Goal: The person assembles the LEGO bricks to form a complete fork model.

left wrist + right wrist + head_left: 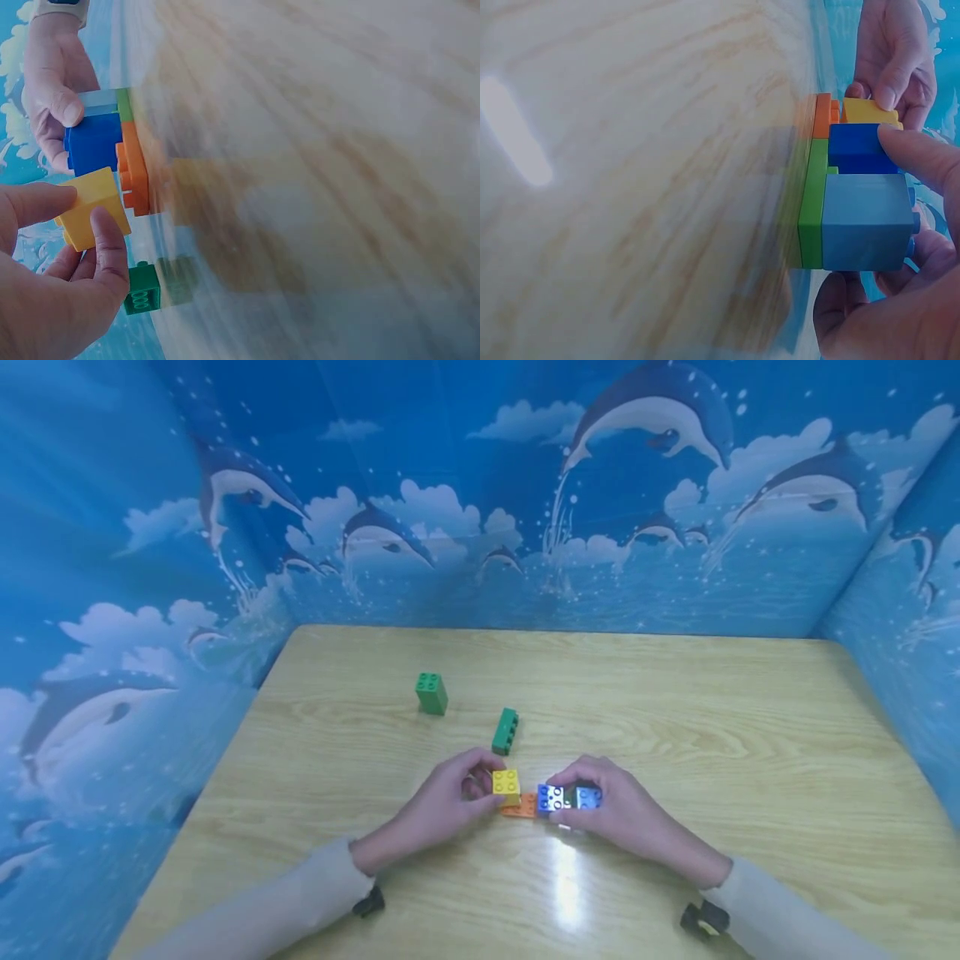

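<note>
My left hand (450, 789) pinches a yellow brick (506, 783) between thumb and fingers. It is held tilted over the left end of an orange brick (528, 807); whether the two touch, I cannot tell. A dark blue brick (861, 148) sits on the orange and light green (812, 217) base bricks, which lie end to end on the table. Beside it, a light blue brick (865, 223) stands on the light green one. My right hand (622, 810) grips this assembly, its thumb on the dark blue brick and its other fingers partly hidden behind.
Beyond the hands, a dark green brick (506, 732) lies on its side on the wooden table (712, 710). Farther back and left stands a tall green block (431, 695). A dolphin-printed backdrop (450, 568) rises behind the table and at both sides.
</note>
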`<state>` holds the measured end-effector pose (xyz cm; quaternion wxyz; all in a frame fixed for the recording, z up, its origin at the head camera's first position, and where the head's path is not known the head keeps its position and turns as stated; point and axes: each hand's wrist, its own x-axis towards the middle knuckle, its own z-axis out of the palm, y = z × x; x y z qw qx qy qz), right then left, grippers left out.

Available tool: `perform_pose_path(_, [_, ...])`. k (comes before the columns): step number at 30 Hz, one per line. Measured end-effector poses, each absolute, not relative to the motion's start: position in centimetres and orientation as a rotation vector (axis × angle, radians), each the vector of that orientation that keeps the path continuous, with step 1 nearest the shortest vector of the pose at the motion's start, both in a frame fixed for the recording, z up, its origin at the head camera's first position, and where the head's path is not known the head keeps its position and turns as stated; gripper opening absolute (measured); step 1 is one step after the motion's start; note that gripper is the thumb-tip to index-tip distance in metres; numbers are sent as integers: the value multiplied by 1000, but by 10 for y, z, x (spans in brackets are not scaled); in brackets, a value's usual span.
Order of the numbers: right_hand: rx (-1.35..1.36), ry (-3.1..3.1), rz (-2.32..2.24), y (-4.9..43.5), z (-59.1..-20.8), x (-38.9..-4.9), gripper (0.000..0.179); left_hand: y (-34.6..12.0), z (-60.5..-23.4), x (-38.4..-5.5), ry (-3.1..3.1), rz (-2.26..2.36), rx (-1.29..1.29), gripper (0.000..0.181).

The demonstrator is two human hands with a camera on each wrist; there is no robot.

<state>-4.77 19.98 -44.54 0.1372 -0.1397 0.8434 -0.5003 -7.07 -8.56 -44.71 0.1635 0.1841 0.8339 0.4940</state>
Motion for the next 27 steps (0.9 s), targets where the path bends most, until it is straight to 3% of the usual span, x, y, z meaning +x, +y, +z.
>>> perform_pose_path(27, [-388,2438,-1452,200,-449,-48,35,-90,-451,-64,2381,1408,619,30])
